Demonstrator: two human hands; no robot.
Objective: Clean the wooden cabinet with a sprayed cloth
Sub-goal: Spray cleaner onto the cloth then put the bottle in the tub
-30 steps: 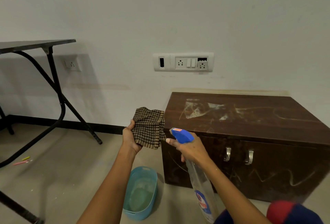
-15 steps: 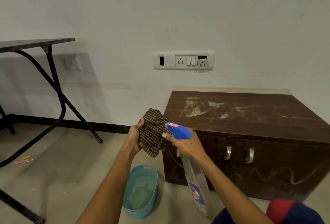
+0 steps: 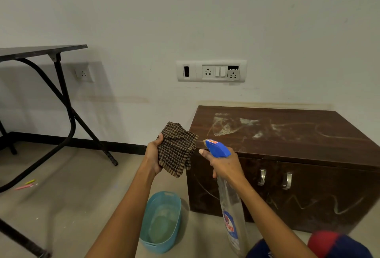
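Left hand [image 3: 153, 158] is gripping a folded checked cloth [image 3: 176, 149], right hand [image 3: 224, 165] is wrapping around a clear spray bottle [image 3: 231, 212] with its blue nozzle [image 3: 217, 148] aiming at the cloth. Dusty, scribbled wooden cabinet [image 3: 287, 155] is sitting just right against the wall, teal tub [image 3: 162, 221] lying on the floor below.

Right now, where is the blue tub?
In the head view, the blue tub sits on the floor, low centre, beside the cabinet's left end, between the forearms.
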